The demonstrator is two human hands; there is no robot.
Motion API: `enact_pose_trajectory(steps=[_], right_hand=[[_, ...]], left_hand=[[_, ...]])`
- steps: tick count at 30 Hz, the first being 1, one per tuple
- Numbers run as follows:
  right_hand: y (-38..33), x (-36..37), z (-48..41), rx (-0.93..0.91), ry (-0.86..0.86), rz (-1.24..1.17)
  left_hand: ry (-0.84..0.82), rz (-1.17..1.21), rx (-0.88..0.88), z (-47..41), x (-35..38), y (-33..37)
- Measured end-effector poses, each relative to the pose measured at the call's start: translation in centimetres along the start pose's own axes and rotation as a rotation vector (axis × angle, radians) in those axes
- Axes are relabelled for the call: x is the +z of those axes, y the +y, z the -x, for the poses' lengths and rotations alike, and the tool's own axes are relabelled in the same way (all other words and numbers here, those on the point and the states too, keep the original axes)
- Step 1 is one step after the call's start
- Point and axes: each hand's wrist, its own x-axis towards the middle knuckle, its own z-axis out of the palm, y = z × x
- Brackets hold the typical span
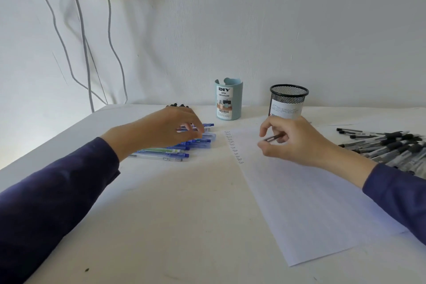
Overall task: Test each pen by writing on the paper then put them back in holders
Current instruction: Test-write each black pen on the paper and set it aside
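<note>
The white table (184,226) has open room in front; its far edge meets the wall. A paper (311,203) slants right, with small rows of "Test" near its top-left edge. Black pens (387,145) are heaped on the right and blue pens (184,147) on the left. The left hand (159,129) curls over the blue pens, and I cannot tell whether it grips one. The right hand (292,140) pinches a dark pen (273,138) over the paper. Behind stand a blue holder (228,101) labelled "DIY Desk Organizer" and a mesh holder (288,101).

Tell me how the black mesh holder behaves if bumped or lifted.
The black mesh holder is open wire and looks empty, so probably light; a bump from the right hand, holding a pen just before it, could slide or tip it. Its solid-looking rim should take a grip without flexing. Being round, it would likely roll if toppled.
</note>
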Motion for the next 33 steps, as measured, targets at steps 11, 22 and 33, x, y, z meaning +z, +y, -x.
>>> enact_pose_trajectory(steps=[11,22,33], right_hand=[[-1.6,-1.5,-1.1,0.215,0.116,-0.462],[-2.6,1.3,-0.2,0.352,-0.265,-0.569],[-3.2,4.3,0.3,0.306,-0.037,-0.408]], left_hand=[[0.097,-0.227,0.373,-1.4,5.4,3.3],[0.188,-0.171,0.361,-0.7,6.5,-0.1],[0.176,-0.067,0.301,-0.5,6.8,0.0]])
